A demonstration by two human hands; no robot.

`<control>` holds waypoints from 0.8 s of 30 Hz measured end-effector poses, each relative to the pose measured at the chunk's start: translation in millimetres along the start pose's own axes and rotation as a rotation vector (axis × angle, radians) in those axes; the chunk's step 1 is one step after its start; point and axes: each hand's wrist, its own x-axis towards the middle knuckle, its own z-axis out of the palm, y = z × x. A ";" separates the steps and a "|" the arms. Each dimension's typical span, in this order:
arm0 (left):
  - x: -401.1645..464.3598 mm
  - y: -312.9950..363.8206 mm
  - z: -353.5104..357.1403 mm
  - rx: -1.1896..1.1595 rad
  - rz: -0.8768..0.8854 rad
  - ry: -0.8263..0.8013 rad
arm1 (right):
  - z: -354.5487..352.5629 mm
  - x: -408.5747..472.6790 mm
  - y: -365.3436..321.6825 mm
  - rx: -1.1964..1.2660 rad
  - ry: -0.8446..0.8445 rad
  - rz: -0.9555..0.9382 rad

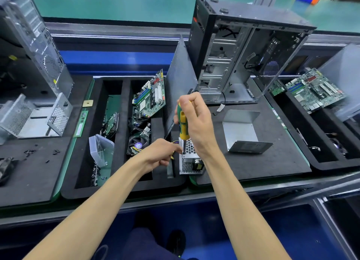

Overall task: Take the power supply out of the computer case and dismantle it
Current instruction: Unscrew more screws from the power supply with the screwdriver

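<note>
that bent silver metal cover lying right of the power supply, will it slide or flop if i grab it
The bent metal cover looks like thin folded sheet steel, so probably stiff rather than floppy, and light for its size. It rests on a dark foam-like mat, which likely resists sliding. One flap stands upright, so a push up high might tip it. Cut edges may be sharp.

Tip of the screwdriver (183,125) lost against the mesh of the power supply (188,158), just under the right hand (196,121); contact with a screw too small to tell. Right side of that box covered by the right wrist. Fingertips of the left hand (161,152) tucked out of sight; grip on the yellow wires (174,143) beside them unclear. Far left of both hands, grey case (37,45) cut by the edge. Far right, motherboard (313,89) blurred, partly cropped.
</note>
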 end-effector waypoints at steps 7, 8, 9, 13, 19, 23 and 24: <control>-9.7 -4.4 -3.7 -0.046 0.006 -0.001 | -6.3 -2.4 5.8 0.162 0.013 0.022; -10.2 -4.1 -2.6 -0.058 0.007 -0.005 | -5.1 -2.8 5.8 0.166 0.018 0.032; -10.7 -3.1 -1.7 -0.068 0.007 -0.006 | -4.3 -3.2 6.3 0.159 0.020 0.027; -10.4 -0.9 1.3 -0.103 0.000 0.002 | -4.6 -6.5 4.2 0.055 0.017 -0.056; -13.4 -0.4 2.0 -0.088 0.003 0.006 | -3.7 -1.2 3.8 0.178 -0.014 0.001; -12.4 -5.6 0.8 -0.111 0.004 0.001 | -1.1 -2.0 7.7 0.156 0.017 -0.036; -12.6 -7.4 0.1 -0.112 -0.002 -0.004 | -1.6 -2.4 7.3 0.143 0.033 -0.048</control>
